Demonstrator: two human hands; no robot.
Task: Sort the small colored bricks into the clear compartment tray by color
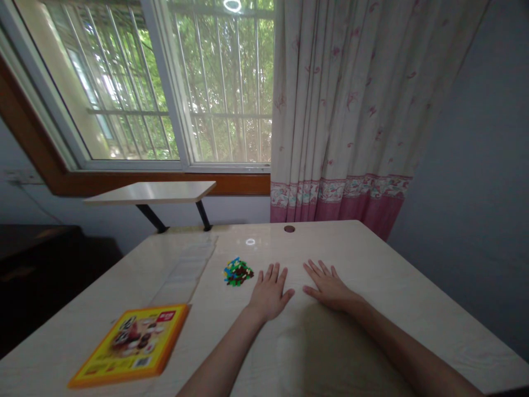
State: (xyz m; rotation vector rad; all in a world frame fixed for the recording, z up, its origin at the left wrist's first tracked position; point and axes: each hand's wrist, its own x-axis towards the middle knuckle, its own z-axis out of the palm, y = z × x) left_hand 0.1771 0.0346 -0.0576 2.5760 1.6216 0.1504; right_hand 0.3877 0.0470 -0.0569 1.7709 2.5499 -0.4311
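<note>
My left hand [270, 292] lies palm down on the pale wooden table [322, 242], its fingers spread and nothing in them. Just to its left sits a small heap of toy building bricks [238, 272] in green, brown, blue, yellow and white; the hand is close beside the heap. My right hand [329, 286] also rests flat on the tabletop, fingers apart, holding nothing. A gap of bare table separates the two thumbs. Single bricks in the heap are too small to make out.
A yellow-orange box [132, 344] with printed pictures lies front left. Behind it is a clear plastic sheet or bag [185, 264]. A raised shelf [152, 191] on black legs stands back left. A round cable hole [290, 229] is near the rear edge, below a curtain [343, 110].
</note>
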